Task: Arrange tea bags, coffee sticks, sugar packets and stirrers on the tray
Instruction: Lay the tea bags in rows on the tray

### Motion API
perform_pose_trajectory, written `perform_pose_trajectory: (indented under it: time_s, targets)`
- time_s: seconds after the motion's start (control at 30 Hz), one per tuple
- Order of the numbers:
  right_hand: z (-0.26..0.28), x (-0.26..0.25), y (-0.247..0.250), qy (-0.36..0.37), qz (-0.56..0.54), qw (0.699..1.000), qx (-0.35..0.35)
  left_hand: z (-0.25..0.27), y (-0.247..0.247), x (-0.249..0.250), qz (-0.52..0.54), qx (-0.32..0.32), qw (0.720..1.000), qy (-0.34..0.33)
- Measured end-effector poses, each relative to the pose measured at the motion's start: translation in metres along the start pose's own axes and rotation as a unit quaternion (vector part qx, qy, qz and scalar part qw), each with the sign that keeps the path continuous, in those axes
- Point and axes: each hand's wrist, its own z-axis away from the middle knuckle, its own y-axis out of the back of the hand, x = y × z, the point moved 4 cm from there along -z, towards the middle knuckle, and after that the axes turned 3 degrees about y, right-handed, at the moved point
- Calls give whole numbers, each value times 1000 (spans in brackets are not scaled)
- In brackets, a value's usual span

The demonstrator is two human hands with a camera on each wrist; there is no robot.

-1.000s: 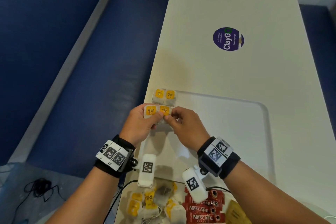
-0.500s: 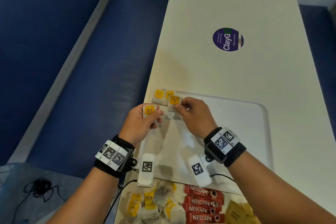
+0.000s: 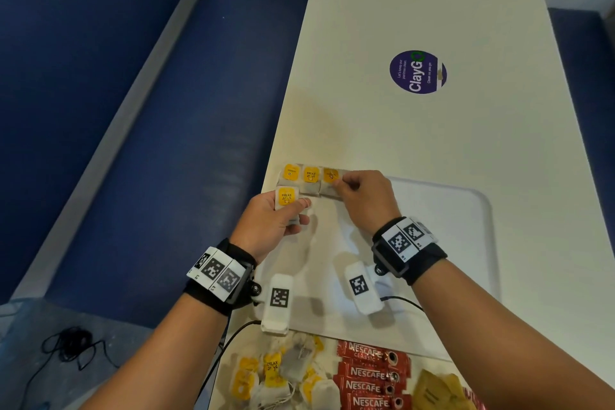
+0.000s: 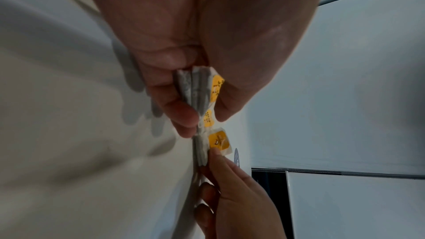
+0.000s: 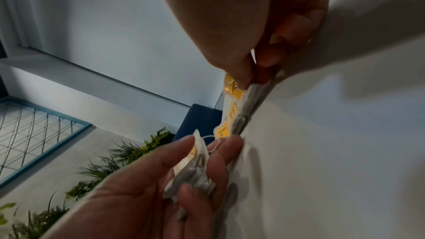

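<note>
A tea bag [image 3: 286,201] is gripped in the left hand [image 3: 269,226]. The third tea bag [image 3: 330,181] of the row at the tray [image 3: 466,226] corner is pinched by the right hand [image 3: 362,200] fingers [image 3: 342,184].

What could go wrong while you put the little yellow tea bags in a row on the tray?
The row of tea bags sits right at the tray corner near the table edge, so a nudge from the right hand setting down the third tea bag might push one off. The left hand holds another tea bag with a loose string, which could snag the row.
</note>
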Motion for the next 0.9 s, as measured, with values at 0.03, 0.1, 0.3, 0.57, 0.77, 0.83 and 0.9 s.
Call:
perform_pose_trajectory:
  time_s: [0.03, 0.1, 0.3, 0.57, 0.77, 0.83, 0.9]
  targets:
    - [-1, 0, -1, -1, 8, 1000, 0, -1, -1, 1, -1, 0, 1000, 0]
    - [-1, -1, -3, -1, 24, 1000, 2, -1, -3, 1, 1, 0, 1000, 1]
    - [-1, -3, -7, -2, 40, 999, 11, -5, -6, 1, 8, -1, 1000, -1]
    - [0, -4, -5, 2, 29, 999, 36, -5, -5, -1, 13, -1, 1000, -3]
    - [2, -6, -2, 5, 0, 998, 55, -4, -5, 0, 17, -12, 1000, -2]
    - [3, -7, -1, 16, -19, 998, 56, -4, -5, 0, 15, -15, 1000, -5]
    - [6, -8, 0, 32, -19, 998, 44, -1, -3, 0, 13, -16, 1000, -5]
